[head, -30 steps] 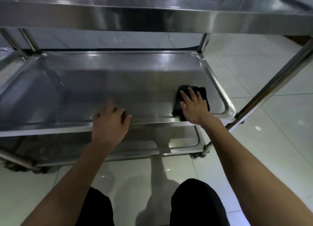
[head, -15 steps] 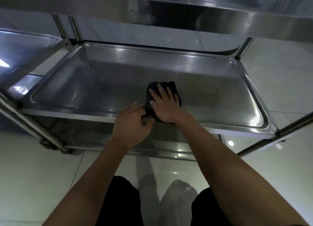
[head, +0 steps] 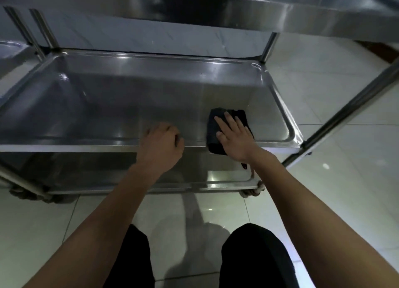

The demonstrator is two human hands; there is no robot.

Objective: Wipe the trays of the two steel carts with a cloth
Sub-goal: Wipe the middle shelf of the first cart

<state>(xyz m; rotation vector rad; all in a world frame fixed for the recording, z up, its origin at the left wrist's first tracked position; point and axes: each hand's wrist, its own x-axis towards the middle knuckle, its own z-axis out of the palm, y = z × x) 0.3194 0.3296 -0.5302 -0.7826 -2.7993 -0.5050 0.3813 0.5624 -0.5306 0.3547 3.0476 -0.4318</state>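
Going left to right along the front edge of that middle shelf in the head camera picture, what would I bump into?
Left hand gripping the middle tray's front rim → black cloth → right hand pressed flat on the cloth → slanted steel post.

1. Our right hand (head: 234,136) lies flat on the cloth (head: 216,134), which sits in the middle tray (head: 129,102) toward its right end and laps over the near rim.
2. Our left hand (head: 160,147) grips that near rim, just left of the cloth.
3. An upper tray (head: 237,9) spans above; a lower tray (head: 226,177) lies beneath.
4. A second cart's tray (head: 10,54) stands to the left.
5. Our knees are on the floor (head: 345,158) before the cart.
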